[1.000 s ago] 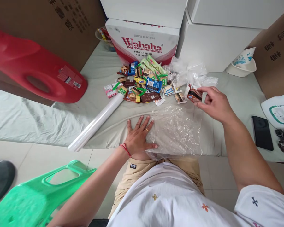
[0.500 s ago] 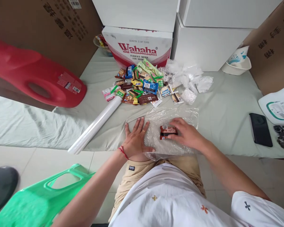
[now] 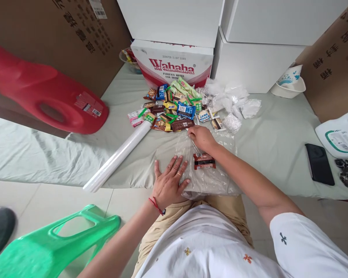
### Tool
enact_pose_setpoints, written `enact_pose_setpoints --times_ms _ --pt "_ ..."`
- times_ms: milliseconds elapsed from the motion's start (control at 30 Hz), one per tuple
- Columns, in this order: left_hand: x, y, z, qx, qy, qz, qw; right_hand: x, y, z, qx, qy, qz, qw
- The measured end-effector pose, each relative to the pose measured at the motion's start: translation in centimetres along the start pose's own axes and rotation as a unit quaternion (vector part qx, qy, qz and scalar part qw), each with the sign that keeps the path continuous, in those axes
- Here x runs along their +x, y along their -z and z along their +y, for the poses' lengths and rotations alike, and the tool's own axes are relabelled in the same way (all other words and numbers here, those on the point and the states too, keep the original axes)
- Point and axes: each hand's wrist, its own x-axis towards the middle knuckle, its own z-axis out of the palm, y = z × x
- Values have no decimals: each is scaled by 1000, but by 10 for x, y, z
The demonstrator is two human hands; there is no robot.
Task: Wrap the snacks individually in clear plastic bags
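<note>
A snack in a red-brown wrapper point(image 3: 204, 161) lies on a sheet of clear plastic film point(image 3: 222, 179) in front of me. My left hand point(image 3: 169, 179) lies flat with fingers spread at the film's left edge. Beyond the snack, my right hand point(image 3: 201, 138) is closed in a pinch at the film's far edge; its fingertips are partly hidden. Just past it is a pile of wrapped snacks point(image 3: 185, 110), with a dark brown packet point(image 3: 182, 124) nearest the fingers.
A white roll of film point(image 3: 118, 156) lies at left, beside a red jug point(image 3: 52, 96). Crumpled clear plastic point(image 3: 232, 96) sits behind right. A Wahaha carton point(image 3: 174, 63) stands at the back. A black phone point(image 3: 319, 164) is far right; a green stool point(image 3: 55, 239) stands below left.
My right hand has left the red-brown snack and moved forward to the film's far edge, closing there. The snack stays on the film. My left hand remains flat.
</note>
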Motion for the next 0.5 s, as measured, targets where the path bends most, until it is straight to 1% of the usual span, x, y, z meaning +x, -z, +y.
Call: enact_pose_setpoints --times_ms 67,133,200,267,300,333,367,433,500 --pt "0 0 -5 1 34 4 999 10 1 -1 15 17 28 999" --pt "-1 2 -9 -3 51 10 999 13 7 5 17 -9 60 998" --pt "-2 4 -12 -9 57 10 998 11 18 20 -9 -84 107 991" --pt "-3 4 -13 -16 57 8 998 4 31 41 -57 -182 139 972" --pt "-4 4 -12 -19 59 6 998 0 38 52 -80 -227 134 961" --pt "-4 5 -11 -21 67 9 998 -4 44 63 -98 -259 117 954" --pt "-3 5 -8 -20 81 19 996 -7 50 72 -110 -276 89 951" --pt "-1 8 -3 -14 114 55 992 -11 57 85 -121 -288 35 949" --pt "4 12 2 -11 117 95 989 -12 60 89 -124 -287 15 950"
